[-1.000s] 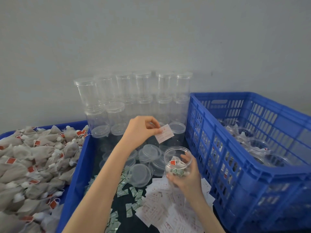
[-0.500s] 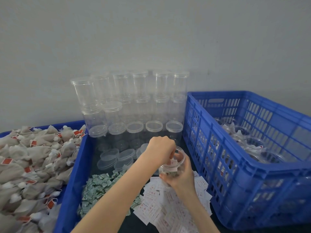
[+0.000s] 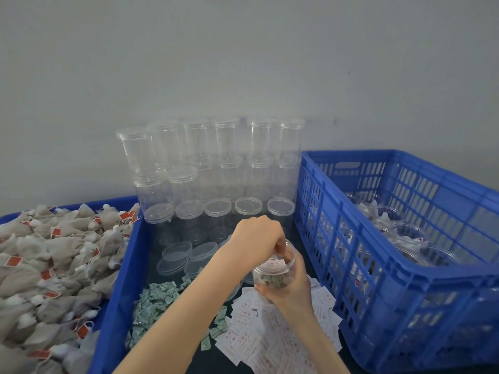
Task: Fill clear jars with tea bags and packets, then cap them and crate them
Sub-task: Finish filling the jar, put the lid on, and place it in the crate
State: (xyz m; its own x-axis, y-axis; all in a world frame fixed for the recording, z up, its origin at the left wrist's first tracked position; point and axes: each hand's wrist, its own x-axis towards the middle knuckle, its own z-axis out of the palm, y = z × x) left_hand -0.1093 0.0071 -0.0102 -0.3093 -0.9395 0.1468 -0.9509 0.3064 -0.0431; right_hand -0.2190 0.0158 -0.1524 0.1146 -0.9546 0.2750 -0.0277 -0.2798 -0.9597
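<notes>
Where the left hand [image 3: 256, 238] held a white red-printed paper packet up in front of the stacked jars 1 second ago, it now sits over the mouth of the small clear plastic jar [image 3: 275, 268], fingers curled down inside the rim; whether they still pinch the packet I cannot tell, though a white packet [image 3: 276, 263] lies just inside the opening. The right hand [image 3: 290, 288] grips the jar from below and behind, fingers wrapped round its wall, much as before. Green packets show through the jar's lower part. It is held just above the dark surface [image 3: 216, 357], over the spread of white packets [image 3: 259, 338], with the heap of green packets [image 3: 154, 300] to the left. Loose clear lids [image 3: 178, 251] lie beyond. The blue tray of grey tea bags [image 3: 54, 265] stands left, the blue slatted crate [image 3: 405, 279] right.
</notes>
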